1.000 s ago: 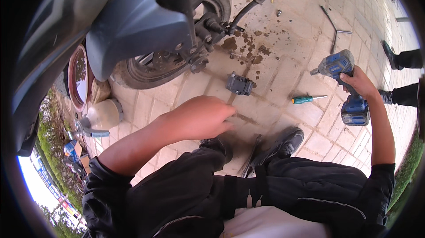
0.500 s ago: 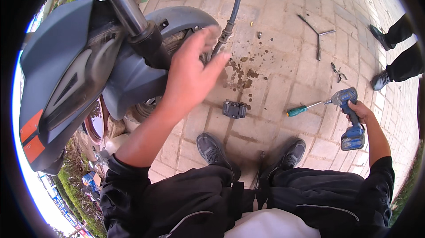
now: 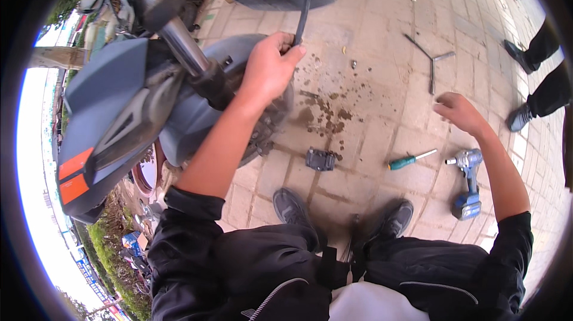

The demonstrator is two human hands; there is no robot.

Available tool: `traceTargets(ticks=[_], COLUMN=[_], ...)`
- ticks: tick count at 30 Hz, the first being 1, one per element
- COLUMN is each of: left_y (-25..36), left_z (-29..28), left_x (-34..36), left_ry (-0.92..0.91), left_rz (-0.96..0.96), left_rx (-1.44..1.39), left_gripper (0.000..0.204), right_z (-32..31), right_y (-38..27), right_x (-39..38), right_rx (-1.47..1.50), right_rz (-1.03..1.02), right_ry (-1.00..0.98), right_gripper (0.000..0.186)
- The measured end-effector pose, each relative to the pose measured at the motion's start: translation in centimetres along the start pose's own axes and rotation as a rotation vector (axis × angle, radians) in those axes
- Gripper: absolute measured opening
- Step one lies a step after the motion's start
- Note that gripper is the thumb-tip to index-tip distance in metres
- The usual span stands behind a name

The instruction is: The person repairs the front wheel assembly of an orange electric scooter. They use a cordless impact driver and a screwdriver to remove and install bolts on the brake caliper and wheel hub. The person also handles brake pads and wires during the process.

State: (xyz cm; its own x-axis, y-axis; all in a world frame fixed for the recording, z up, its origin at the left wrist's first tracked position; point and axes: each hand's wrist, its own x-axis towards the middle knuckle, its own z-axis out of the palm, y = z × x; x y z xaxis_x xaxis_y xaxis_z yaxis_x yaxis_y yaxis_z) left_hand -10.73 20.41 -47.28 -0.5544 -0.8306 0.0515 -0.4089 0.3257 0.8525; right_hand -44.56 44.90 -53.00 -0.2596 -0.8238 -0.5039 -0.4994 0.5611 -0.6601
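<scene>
My left hand (image 3: pixel 274 61) is closed around a black hose (image 3: pixel 304 5) beside the motorcycle’s front fork (image 3: pixel 184 43) and grey mudguard (image 3: pixel 237 45). My right hand (image 3: pixel 455 112) is in the air over the paving, loosely curled with fingers slightly apart and nothing visible in it. Below it lie a blue-and-grey impact driver (image 3: pixel 467 193) and a green-handled screwdriver (image 3: pixel 403 163). A dark metal caliper-like part (image 3: pixel 320 160) lies on the paving near my shoes, below some dark wet spots (image 3: pixel 340 118).
The motorcycle’s grey-and-orange fairing (image 3: pixel 104 121) fills the left. A three-arm wrench (image 3: pixel 433 67) and small metal parts lie on the paving ahead. Another person’s legs and shoes (image 3: pixel 537 88) stand at the right. A basin (image 3: pixel 149 175) and clutter sit at the left near greenery.
My left hand has risen to the hose and gripped it. My right hand has let go of the impact driver onto the paving and moved upward. The view has shifted toward the motorcycle.
</scene>
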Motion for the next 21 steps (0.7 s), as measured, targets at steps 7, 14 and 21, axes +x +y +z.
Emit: traceTargets(ticks=[7, 14, 21], left_y=[4.5, 3.9, 8.0], left_z=[1.3, -2.0, -4.6], left_x=[-1.3, -7.0, -10.6], left_ry=[0.14, -0.004, -0.079], left_rz=[-0.037, -0.096, -0.377], left_rx=[-0.316, -0.17, -0.447], left_gripper=[0.046, 0.068, 0.058], right_z=[6.4, 8.5, 11.6], right_y=[-22.9, -29.1, -33.5], right_x=[5.3, 4.5, 5.6], right_rx=[0.582, 0.366, 0.365], right_rz=[-0.582, -0.824, -0.842], right_ry=[0.23, 0.285, 0.224], right_gripper=[0.043, 0.025, 0.028])
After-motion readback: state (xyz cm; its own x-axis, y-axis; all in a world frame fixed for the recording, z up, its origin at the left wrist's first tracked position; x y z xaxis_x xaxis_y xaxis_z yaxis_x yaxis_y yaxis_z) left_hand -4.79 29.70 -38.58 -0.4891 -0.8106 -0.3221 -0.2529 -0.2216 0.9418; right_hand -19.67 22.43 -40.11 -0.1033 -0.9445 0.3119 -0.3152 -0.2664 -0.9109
